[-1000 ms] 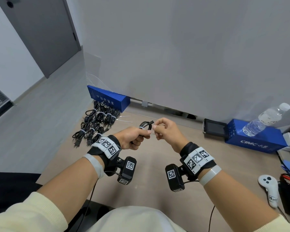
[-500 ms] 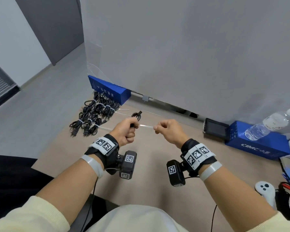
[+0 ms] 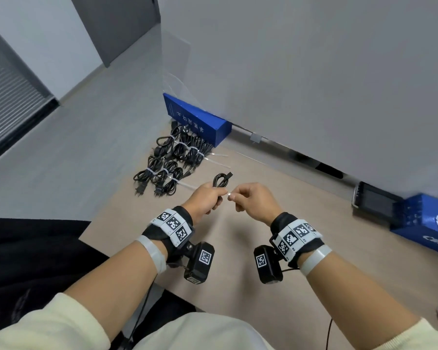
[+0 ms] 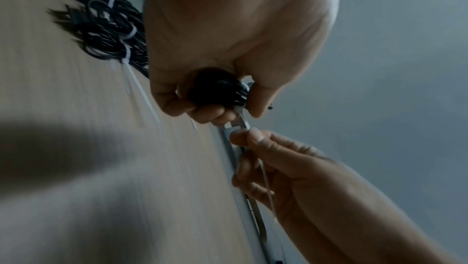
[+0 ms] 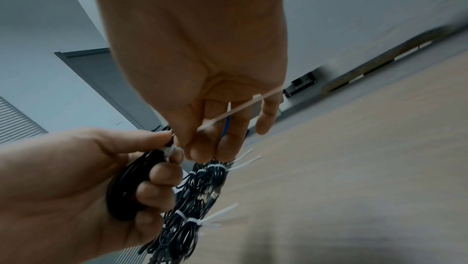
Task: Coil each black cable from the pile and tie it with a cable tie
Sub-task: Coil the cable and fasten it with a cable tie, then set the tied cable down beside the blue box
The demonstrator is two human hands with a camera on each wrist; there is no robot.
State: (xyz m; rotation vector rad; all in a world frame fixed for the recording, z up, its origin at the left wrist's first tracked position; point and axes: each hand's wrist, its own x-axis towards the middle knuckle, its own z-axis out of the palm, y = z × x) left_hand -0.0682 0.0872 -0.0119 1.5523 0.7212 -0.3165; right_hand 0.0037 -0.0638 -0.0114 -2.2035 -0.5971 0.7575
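Tightening the tie on one more coil

Our left hand [image 3: 204, 202] is clenched round the coiled cable [image 3: 220, 180] above the desk [image 3: 314, 223], and our right hand [image 3: 253, 200] pinches the tail of the cable tie [image 5: 169, 149] right beside it. If the left grip loosens while we pull, we judge the loops could spring apart, or the tie could cinch off-centre (its tail looks slippery). The tied bundles [image 3: 172, 160] lie near the blue box [image 3: 195, 120]; we cannot see anything inside it.
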